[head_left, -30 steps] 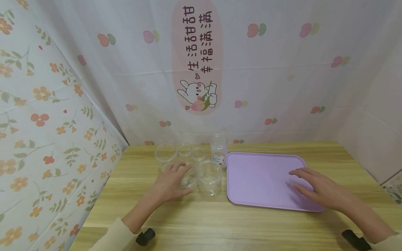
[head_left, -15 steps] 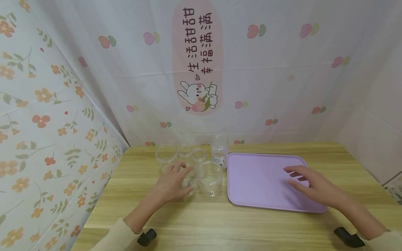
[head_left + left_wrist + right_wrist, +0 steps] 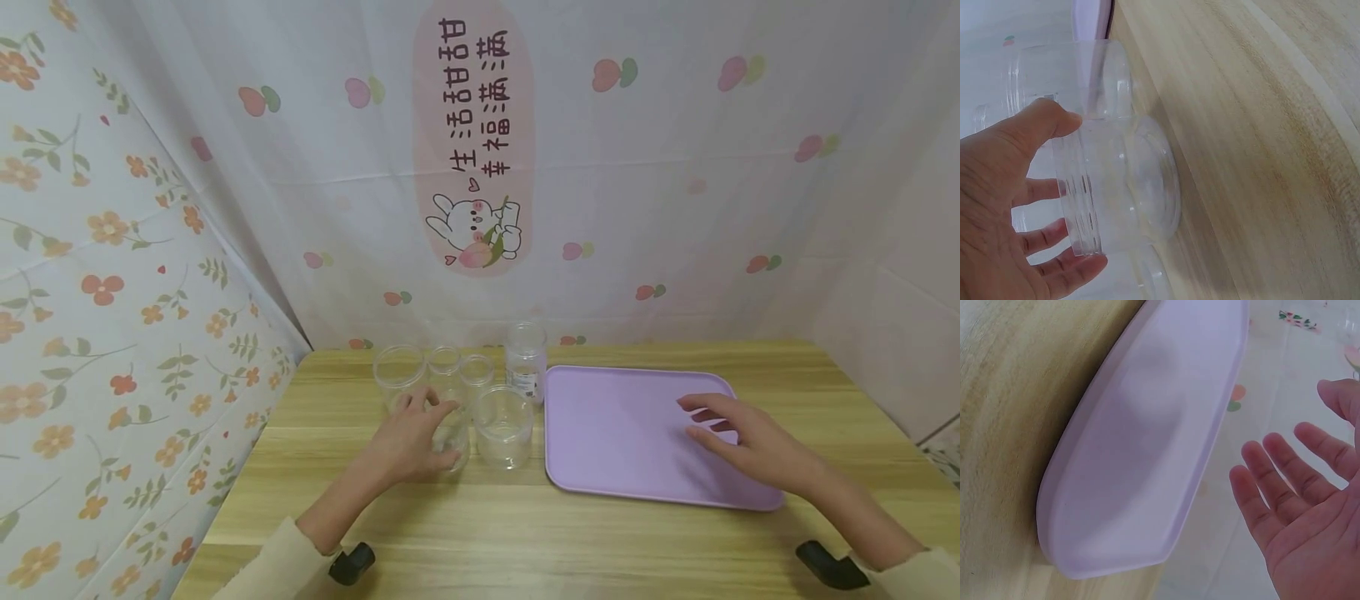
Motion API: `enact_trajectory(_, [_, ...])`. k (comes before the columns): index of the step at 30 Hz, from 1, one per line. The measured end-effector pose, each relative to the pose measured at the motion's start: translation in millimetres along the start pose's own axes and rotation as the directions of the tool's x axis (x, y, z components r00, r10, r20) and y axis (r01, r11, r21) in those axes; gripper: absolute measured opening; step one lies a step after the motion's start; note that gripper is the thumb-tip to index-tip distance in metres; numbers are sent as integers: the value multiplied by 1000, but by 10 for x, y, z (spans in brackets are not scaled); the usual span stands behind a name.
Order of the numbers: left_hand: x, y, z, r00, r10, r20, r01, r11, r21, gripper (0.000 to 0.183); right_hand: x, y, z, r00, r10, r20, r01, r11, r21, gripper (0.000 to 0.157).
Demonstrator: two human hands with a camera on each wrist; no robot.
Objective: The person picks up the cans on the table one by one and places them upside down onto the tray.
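A clear plastic jar with a threaded neck (image 3: 1119,187) stands upright on the table, my left hand (image 3: 411,437) gripping it. In the left wrist view my thumb lies on one side of its neck and my fingers curl round the other. Close on its right stands another clear jar (image 3: 504,429). My right hand (image 3: 750,437) hovers over the right part of a lilac tray (image 3: 622,433), palm facing inward. Its fingers are relaxed and apart, with nothing between them, as the right wrist view shows.
Behind the gripped jar stand a wide clear jar (image 3: 400,367) and two narrower ones, all close together. A taller clear jar with a label (image 3: 522,382) is beside the tray's back left corner. A printed curtain (image 3: 645,208) hangs along the table's back edge.
My right hand has shifted a little to the left over the tray, and its fingers have curved slightly. The left hand has stayed at the jar with hardly any movement.
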State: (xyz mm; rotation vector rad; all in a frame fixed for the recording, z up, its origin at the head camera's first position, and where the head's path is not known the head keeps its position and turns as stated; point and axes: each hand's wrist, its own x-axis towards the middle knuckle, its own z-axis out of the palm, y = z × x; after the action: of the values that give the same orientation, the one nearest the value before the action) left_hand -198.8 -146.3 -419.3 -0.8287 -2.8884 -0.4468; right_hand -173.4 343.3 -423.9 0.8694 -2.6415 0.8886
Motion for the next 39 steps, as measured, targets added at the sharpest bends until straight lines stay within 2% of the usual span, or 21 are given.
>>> enact_trajectory(3, [-7, -12, -16, 1000, 12, -7, -12, 1000, -20, 62, 7, -1, -3, 1000, 6, 5, -6, 1000, -2, 34])
enact_trajectory(7, [-16, -31, -52, 1000, 21, -16, -21, 1000, 0, 59, 22, -5, -8, 1000, 7, 7, -7, 1000, -3, 35])
enact_trajectory(10, [-35, -53, -86, 1000, 8, -21, -8, 1000, -3, 60, 33, -13, -13, 1000, 11, 8, -11, 1000, -2, 34])
enact_trajectory(15, [-102, -109, -162, 998, -30, -46, 24, 993, -114, 65, 39, -13, -11, 1000, 24, 10, -24, 1000, 12, 34])
enact_trajectory(20, [-197, -146, -259, 993, -63, -96, 39, 973, -230, 67, 53, -20, -11, 999, 33, 9, -34, 999, 42, 34])
enact_trajectory(27, [-283, -159, -367, 990, -57, -126, 12, 943, -333, 68, 112, -56, -41, 998, 54, 10, -55, 985, 163, 32])
enact_trajectory(32, [-298, -183, -404, 990, -54, -130, -9, 898, -439, 67, 147, -77, -41, 998, 59, 8, -59, 970, 234, 33])
enact_trajectory(39, [-301, -254, -391, 987, -83, -138, -22, 782, -623, 63, 207, -129, -15, 998, 64, -5, -60, 957, 283, 34])
